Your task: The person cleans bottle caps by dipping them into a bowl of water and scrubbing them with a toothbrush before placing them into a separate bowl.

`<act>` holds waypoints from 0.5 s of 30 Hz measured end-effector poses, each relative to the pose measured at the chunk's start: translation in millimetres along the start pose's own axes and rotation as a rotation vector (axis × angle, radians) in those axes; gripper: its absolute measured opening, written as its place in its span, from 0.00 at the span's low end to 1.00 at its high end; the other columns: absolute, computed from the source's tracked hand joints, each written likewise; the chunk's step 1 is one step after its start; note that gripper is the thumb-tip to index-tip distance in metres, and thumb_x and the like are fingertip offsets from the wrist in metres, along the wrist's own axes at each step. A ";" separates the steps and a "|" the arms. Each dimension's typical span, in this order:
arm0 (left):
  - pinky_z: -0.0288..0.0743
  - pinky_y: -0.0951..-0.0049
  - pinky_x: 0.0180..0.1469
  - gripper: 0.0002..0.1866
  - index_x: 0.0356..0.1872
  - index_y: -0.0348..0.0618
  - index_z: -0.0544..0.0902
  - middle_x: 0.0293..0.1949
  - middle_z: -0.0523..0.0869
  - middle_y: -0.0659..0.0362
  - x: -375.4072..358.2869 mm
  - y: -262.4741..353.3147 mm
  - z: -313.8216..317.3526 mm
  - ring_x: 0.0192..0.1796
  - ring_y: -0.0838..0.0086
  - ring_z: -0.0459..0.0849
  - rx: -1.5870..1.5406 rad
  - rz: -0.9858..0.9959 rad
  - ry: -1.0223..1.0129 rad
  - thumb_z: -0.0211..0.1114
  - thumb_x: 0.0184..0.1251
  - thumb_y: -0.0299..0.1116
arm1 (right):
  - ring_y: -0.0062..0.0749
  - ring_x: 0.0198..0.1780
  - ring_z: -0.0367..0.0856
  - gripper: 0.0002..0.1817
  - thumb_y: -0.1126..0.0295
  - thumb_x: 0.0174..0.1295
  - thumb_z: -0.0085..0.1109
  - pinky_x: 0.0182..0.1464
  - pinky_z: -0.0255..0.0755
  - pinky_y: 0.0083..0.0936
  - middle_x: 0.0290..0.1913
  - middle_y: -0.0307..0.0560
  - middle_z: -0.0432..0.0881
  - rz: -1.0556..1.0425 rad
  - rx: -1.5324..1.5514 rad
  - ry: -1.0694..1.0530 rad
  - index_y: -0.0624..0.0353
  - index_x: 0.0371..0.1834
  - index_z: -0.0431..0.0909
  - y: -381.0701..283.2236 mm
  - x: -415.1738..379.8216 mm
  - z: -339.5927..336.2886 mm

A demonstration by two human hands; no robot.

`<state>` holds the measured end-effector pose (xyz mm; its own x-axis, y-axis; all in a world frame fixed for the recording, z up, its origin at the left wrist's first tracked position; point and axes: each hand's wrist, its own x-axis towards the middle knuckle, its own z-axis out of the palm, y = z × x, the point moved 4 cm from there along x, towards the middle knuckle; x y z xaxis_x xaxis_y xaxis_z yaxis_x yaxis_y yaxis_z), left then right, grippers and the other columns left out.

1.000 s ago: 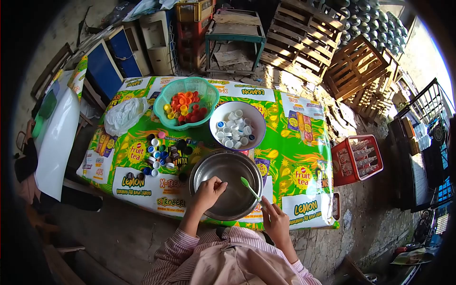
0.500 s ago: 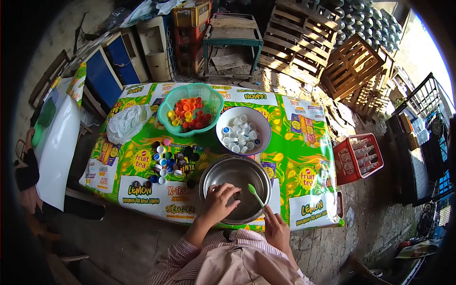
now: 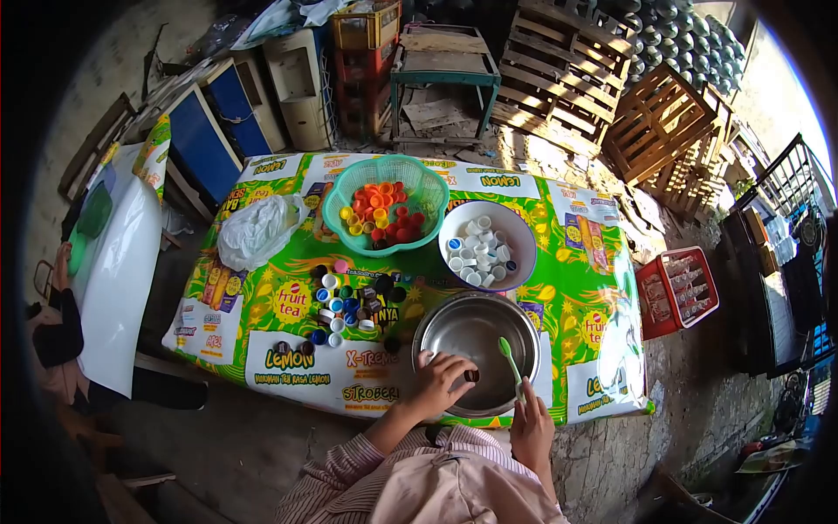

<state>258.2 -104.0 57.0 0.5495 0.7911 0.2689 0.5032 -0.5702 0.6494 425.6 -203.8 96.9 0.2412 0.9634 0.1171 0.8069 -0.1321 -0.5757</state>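
My left hand (image 3: 443, 382) reaches over the near-left rim of a steel bowl (image 3: 428, 325), its fingertips pinching a small dark bottle cap (image 3: 471, 375). In my right hand (image 3: 531, 428), at the bowl's near-right rim, is a green-and-white toothbrush (image 3: 512, 365). Its bristle end points up over the bowl, apart from the cap. Left of the bowl lies a loose group of blue, white, green and black bottle caps (image 3: 351, 306). Behind the bowl, an enamel basin (image 3: 529, 234) holds white caps, and a turquoise basket (image 3: 429, 182) holds red, orange and yellow ones.
A crumpled clear plastic bag (image 3: 259, 231) lies on the table's printed cover (image 3: 288, 367). Beyond the right edge stands a red crate (image 3: 656, 301). At the left, another person's arm (image 3: 59, 319) shows beside a white surface (image 3: 118, 288). Wooden pallets (image 3: 567, 70) lean behind.
My view has shifted, so the table sits farther right. My left hand has come slightly nearer to me within the bowl, and the dark cap shows more plainly. The toothbrush stays over the bowl.
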 end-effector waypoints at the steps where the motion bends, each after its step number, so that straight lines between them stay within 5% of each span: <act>1: 0.55 0.59 0.55 0.12 0.43 0.55 0.78 0.45 0.81 0.68 -1.4 -1.0 -6.2 0.50 0.74 0.76 -0.025 -0.014 0.038 0.64 0.59 0.40 | 0.49 0.32 0.80 0.25 0.72 0.63 0.51 0.30 0.72 0.38 0.40 0.54 0.79 0.006 0.001 -0.009 0.50 0.65 0.65 -4.6 -1.8 1.8; 4: 0.54 0.64 0.51 0.10 0.39 0.54 0.78 0.46 0.82 0.68 2.5 -17.2 -22.4 0.50 0.75 0.77 0.016 -0.032 0.080 0.66 0.57 0.39 | 0.48 0.32 0.80 0.24 0.71 0.63 0.52 0.31 0.73 0.38 0.38 0.52 0.81 0.046 -0.161 -0.145 0.50 0.64 0.66 -6.4 -2.5 14.7; 7: 0.55 0.67 0.51 0.08 0.34 0.51 0.78 0.43 0.83 0.66 19.1 -40.9 -57.1 0.48 0.74 0.78 -0.085 -0.124 0.239 0.67 0.56 0.37 | 0.48 0.32 0.80 0.23 0.71 0.63 0.52 0.31 0.73 0.38 0.38 0.52 0.81 0.069 -0.023 -0.036 0.50 0.63 0.68 -19.0 -5.2 12.4; 11: 0.57 0.63 0.54 0.09 0.34 0.49 0.78 0.42 0.83 0.61 54.6 -115.3 -97.5 0.47 0.64 0.78 -0.105 -0.206 0.487 0.67 0.55 0.37 | 0.47 0.31 0.80 0.22 0.70 0.62 0.53 0.31 0.74 0.38 0.37 0.51 0.81 0.039 -0.091 -0.052 0.49 0.61 0.70 -19.4 -4.4 25.1; 15: 0.56 0.60 0.54 0.11 0.37 0.51 0.79 0.41 0.84 0.64 92.6 -163.1 -140.7 0.47 0.69 0.80 0.225 -0.295 0.473 0.66 0.57 0.41 | 0.48 0.30 0.80 0.22 0.70 0.62 0.53 0.30 0.73 0.37 0.36 0.51 0.81 0.056 -0.058 -0.033 0.49 0.61 0.70 -25.5 -1.6 28.7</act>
<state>133.2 93.4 76.1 0.0345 0.9062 0.4215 0.7461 -0.3039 0.5924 389.2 -195.3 88.2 0.2701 0.9610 0.0586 0.8225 -0.1987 -0.5329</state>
